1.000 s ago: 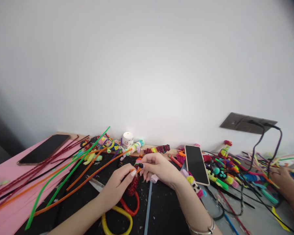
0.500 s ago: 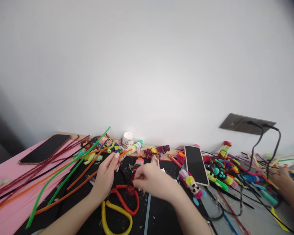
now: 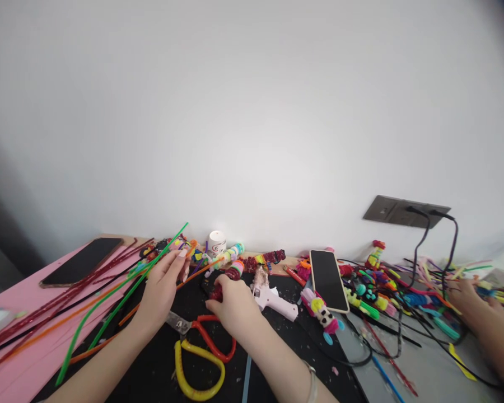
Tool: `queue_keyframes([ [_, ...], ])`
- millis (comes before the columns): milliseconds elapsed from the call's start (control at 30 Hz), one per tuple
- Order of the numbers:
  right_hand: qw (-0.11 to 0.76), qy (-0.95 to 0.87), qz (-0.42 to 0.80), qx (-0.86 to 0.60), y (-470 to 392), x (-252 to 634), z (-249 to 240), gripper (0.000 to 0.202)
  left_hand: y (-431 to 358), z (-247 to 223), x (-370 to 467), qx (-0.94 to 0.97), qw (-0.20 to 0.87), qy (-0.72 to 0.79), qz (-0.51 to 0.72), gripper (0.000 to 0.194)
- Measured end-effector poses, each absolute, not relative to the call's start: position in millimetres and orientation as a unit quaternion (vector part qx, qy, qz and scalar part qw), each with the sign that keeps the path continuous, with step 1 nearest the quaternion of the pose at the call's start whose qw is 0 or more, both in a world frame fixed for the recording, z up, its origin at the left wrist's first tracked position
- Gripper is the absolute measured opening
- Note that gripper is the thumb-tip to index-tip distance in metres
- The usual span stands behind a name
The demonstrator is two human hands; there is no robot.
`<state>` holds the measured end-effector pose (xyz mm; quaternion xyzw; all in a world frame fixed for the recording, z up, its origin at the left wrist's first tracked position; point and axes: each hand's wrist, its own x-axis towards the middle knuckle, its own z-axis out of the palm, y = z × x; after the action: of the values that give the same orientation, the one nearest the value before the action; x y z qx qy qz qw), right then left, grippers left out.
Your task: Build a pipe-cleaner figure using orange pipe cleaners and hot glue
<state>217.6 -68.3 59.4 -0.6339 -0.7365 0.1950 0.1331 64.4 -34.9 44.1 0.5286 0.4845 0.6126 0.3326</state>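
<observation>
Pinching a short orange strand [image 3: 192, 245] between the fingertips, your left hand [image 3: 162, 288] is raised just in front of the figures by the wall. Your right hand [image 3: 235, 305] is closed round a dark red fuzzy piece [image 3: 217, 292], low over the black part of the worktop [image 3: 294, 358]; a striped band [image 3: 236, 270] shows just beyond your knuckles. Your fingers cover much of that piece, so you cannot tell its full shape.

Between your forearms lie scissors [image 3: 180, 324] with one red and one yellow handle. Just right of your right hand is a pale glue gun [image 3: 279, 305], its handle pointing right, and behind it lies a dark red and yellow figure [image 3: 264, 259]. Farther right, a spotted figure [image 3: 324, 316] rests beside a light-edged phone [image 3: 330, 280].

To your left, a long green strand [image 3: 78, 341] crosses near your left hand, with dark red strands [image 3: 67, 299] over a pink sheet [image 3: 33, 296]. Another person's hand [image 3: 474, 308] is among the coloured pieces at far right.
</observation>
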Motion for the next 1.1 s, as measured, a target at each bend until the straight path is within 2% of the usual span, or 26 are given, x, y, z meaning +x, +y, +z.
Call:
queue_keyframes([
  [100, 0.122, -0.732, 0.195, -0.641, -70, 204, 67, 0.057, -42, 44, 61, 0.54, 0.375, 0.465, 0.593, 0.027],
  [200, 0.09, -0.732, 0.173, -0.652, -88, 196, 69, 0.052, -48, 42, 55, 0.523, 0.383, 0.469, 0.6, 0.027],
  [333, -0.005, -0.759, 0.179, -0.626, -111, 188, 50, 0.06, -50, 38, 53, 0.505, 0.373, 0.476, 0.616, 0.031],
  [400, -0.009, -0.747, 0.155, -0.646, -115, 182, 41, 0.047, -50, 37, 57, 0.495, 0.374, 0.483, 0.618, 0.032],
  [533, 0.008, -0.747, 0.162, -0.645, -117, 183, 44, 0.048, -47, 42, 63, 0.487, 0.386, 0.477, 0.622, 0.032],
  [567, 0.008, -0.749, 0.185, -0.637, -117, 187, 49, 0.043, -46, 44, 62, 0.486, 0.385, 0.474, 0.625, 0.031],
  [633, 0.023, -0.758, 0.213, -0.616, -117, 201, 57, 0.021, -45, 51, 58, 0.491, 0.369, 0.472, 0.633, 0.031],
  [700, 0.034, -0.741, 0.27, -0.614, -115, 220, 62, 0.014, -44, 58, 51, 0.505, 0.345, 0.474, 0.634, 0.031],
  [800, 0.13, -0.684, 0.366, -0.618, -110, 248, 58, 0.018, -44, 67, 43, 0.514, 0.335, 0.472, 0.633, 0.032],
  [900, 0.236, -0.586, 0.529, -0.567, -104, 267, 46, 0.029, -46, 67, 46, 0.516, 0.337, 0.481, 0.624, 0.032],
  [1000, 0.365, -0.542, 0.571, -0.497, -105, 280, 35, 0.049, -52, 57, 62, 0.527, 0.381, 0.48, 0.589, 0.033],
  [1100, 0.38, -0.553, 0.586, -0.454, -116, 290, 33, 0.057, -61, 42, 82, 0.54, 0.414, 0.465, 0.566, 0.033],
])
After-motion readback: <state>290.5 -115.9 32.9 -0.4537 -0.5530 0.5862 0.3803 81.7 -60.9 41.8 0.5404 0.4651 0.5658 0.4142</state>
